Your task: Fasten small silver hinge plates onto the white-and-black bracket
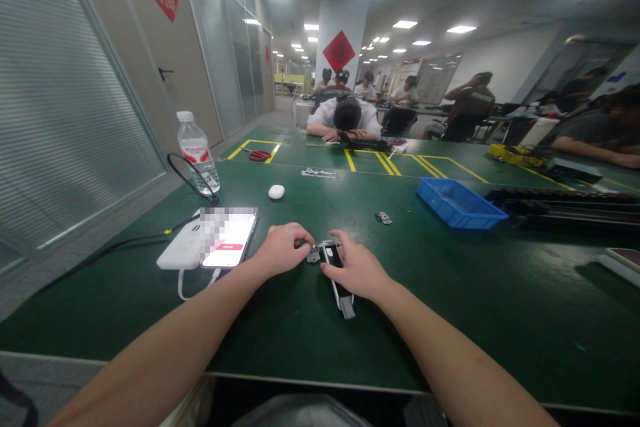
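Observation:
My left hand [286, 248] is closed, its fingertips pinching at a small silvery metal piece [313, 257]. Right beside it, my right hand [361, 268] grips a long, narrow black part with a white or silvery frame [342, 288] between thumb and fingers. A grey tab [347, 309] sticks out of that part's near end. The metal piece meets or nearly meets the far end of the long part; whether they are joined I cannot tell. Beyond my right hand lies another small metal piece [384, 217] on the green table [280, 340].
To the left are a lit phone [231, 240], a white power bank [181, 243] with cables, and a water bottle [197, 153]. A white earbud case [276, 192], red-handled scissors [259, 155] and a blue tray [457, 203] stand farther off. Across the table a person [345, 117] rests head on arms.

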{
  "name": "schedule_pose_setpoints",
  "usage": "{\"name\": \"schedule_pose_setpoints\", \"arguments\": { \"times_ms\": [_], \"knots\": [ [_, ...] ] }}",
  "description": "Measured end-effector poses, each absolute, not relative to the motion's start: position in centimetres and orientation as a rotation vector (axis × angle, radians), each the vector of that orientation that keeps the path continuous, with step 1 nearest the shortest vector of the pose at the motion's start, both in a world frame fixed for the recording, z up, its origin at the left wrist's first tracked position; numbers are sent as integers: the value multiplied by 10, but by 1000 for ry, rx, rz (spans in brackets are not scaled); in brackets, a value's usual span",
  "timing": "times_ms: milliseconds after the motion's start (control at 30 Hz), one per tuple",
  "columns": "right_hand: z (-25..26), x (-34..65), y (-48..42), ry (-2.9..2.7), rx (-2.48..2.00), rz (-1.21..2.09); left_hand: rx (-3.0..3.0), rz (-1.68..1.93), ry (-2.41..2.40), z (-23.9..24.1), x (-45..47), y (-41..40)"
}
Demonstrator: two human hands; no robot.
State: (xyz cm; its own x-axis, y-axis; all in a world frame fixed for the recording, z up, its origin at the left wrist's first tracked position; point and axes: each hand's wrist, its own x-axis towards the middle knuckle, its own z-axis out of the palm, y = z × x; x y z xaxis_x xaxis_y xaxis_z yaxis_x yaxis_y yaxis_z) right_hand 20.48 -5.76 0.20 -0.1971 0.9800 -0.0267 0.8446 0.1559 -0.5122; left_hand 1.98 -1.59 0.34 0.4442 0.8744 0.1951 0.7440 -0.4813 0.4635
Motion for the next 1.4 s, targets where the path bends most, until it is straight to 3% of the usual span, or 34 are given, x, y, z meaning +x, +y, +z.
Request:
{"name": "schedule_pose_setpoints", "arguments": {
  "times_ms": [367,1400],
  "knots": [
    [-2,206,-56,-2122,-1738,589,2398,699,1319,1,20,-16],
    [-2,206,-55,-2130,-1752,593,2469,575,1354,2,19,-15]
  ]
}}
